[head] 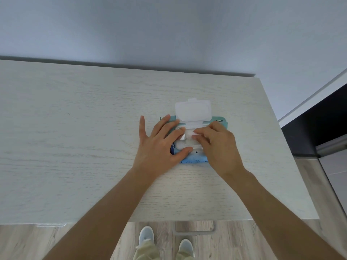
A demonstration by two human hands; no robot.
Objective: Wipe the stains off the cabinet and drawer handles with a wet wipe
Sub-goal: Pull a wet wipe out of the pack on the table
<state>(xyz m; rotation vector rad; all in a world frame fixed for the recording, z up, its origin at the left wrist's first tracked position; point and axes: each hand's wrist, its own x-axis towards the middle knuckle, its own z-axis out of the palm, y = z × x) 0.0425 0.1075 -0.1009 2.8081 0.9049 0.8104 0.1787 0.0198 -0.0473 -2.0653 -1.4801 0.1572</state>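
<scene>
Head view looks down on a pale wood-grain cabinet top (75, 147) filling the middle of the frame. Right of centre lies a blue wet wipe pack (195, 160) with its white lid (193, 111) flipped open toward the upper frame. Left hand (159, 145) rests flat on the pack, fingers spread. Right hand (217, 145) has its fingers curled at the opening, apparently pinching a white wipe (188, 135), though the grip is partly hidden. At the lower edge, a grey drawer handle (195, 230) projects below the cabinet front, above two light shoes (146, 236).
</scene>
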